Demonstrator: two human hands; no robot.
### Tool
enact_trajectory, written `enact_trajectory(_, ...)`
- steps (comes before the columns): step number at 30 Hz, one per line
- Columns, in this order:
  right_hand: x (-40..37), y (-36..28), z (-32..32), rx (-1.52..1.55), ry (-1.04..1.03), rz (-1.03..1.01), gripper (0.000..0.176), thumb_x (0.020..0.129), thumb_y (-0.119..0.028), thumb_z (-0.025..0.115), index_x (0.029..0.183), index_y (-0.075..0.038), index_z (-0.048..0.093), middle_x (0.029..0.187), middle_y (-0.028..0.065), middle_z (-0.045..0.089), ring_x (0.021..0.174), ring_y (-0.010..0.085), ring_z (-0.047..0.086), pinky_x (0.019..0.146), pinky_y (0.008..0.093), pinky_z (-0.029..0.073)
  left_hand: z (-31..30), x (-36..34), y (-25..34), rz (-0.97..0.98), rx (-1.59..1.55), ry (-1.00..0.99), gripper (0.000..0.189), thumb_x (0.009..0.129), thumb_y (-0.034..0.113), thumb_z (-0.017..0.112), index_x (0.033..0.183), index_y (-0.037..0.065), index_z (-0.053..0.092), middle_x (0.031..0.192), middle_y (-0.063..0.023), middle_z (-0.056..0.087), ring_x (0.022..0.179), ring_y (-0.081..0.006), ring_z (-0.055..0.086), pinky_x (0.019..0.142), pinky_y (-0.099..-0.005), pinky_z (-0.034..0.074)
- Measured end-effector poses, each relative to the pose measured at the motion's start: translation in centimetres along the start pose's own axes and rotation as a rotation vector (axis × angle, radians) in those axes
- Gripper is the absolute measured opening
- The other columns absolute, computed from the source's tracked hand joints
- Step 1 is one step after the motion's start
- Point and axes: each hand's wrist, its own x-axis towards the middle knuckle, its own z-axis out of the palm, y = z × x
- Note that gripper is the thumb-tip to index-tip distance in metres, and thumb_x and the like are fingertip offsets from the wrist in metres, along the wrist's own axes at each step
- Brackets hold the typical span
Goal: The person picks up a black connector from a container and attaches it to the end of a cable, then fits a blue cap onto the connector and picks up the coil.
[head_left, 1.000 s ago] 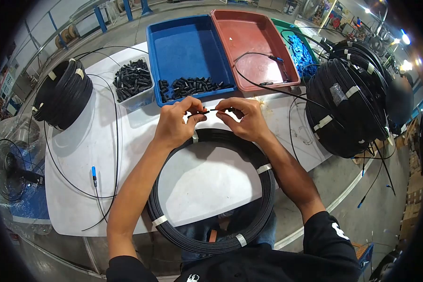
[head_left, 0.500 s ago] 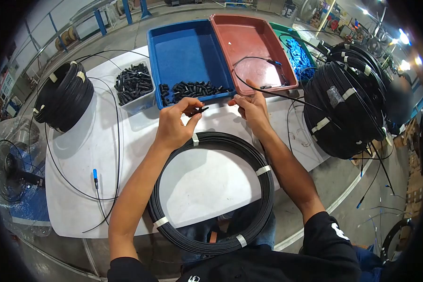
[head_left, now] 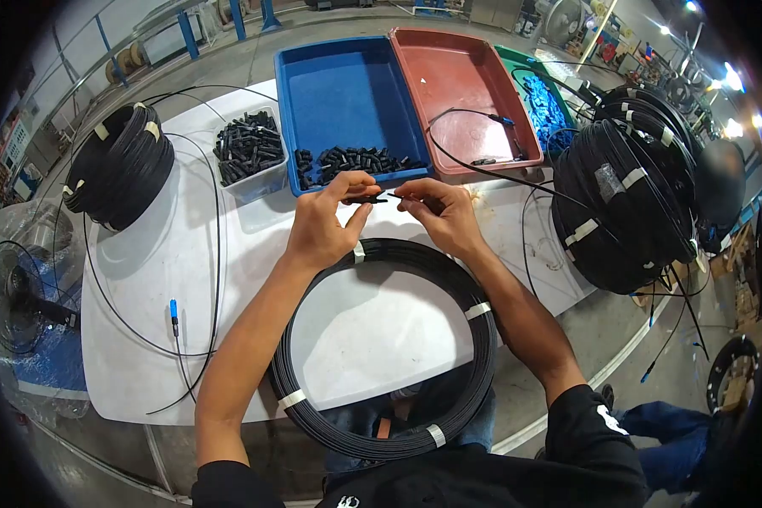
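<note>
My left hand pinches a small black connector piece between thumb and fingers, its narrow end pointing right. Close by, my right hand has its fingertips pressed together. A thin dark tip shows at those fingertips, facing the black piece, but most of it is hidden. A small gap seems to separate the two ends. Beneath both hands, a coil of black cable, bound with white tape, rests at the table's front edge and overhangs my lap.
Behind my hands stand a blue tray and a clear bin, both with black parts, a red tray, and a green tray with blue parts. Cable coils flank them. A blue-tipped cable lies left.
My right hand has turned and come left, its fingertips now close to the black piece in my left hand. Another person's legs have appeared at lower right.
</note>
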Motion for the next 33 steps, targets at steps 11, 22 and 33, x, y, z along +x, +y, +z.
enact_trajectory(11, -0.3, -0.7, 0.0, -0.173, 0.054, -0.231, 0.016, 0.08, -0.001, 0.075, 0.096, -0.002, 0.075, 0.084, 0.0054, 0.074, 0.058, 0.0055, 0.052, 0.05, 0.0225, 0.04, -0.1, 0.0, 0.0, 0.085, -0.037, -0.004, 0.029, 0.082, -0.004, 0.072, 0.108, 0.002, 0.061, 0.101, -0.0142, 0.074, 0.097, -0.0237, 0.073, 0.086, -0.0322, 0.058)
enact_trajectory(22, -0.5, -1.2, 0.1, -0.299, 0.128, -0.358, 0.012, 0.078, -0.002, 0.077, 0.09, -0.006, 0.076, 0.082, 0.0043, 0.074, 0.052, 0.0079, 0.052, 0.045, 0.0245, 0.038, -0.1, -0.1, 0.1, 0.096, -0.039, -0.003, 0.027, 0.081, -0.006, 0.071, 0.105, 0.002, 0.061, 0.101, -0.0142, 0.074, 0.095, -0.0238, 0.073, 0.084, -0.0322, 0.059)
enact_trajectory(33, -0.5, -1.4, 0.0, -0.348, 0.141, -0.415, 0.013, 0.075, -0.003, 0.079, 0.088, -0.007, 0.076, 0.079, 0.0061, 0.073, 0.057, 0.0139, 0.061, 0.049, 0.0274, 0.044, -0.1, -0.1, 0.3, 0.133, -0.036, 0.018, 0.025, 0.081, -0.003, 0.072, 0.103, 0.003, 0.062, 0.096, -0.0112, 0.074, 0.088, -0.0233, 0.074, 0.078, -0.0322, 0.059)
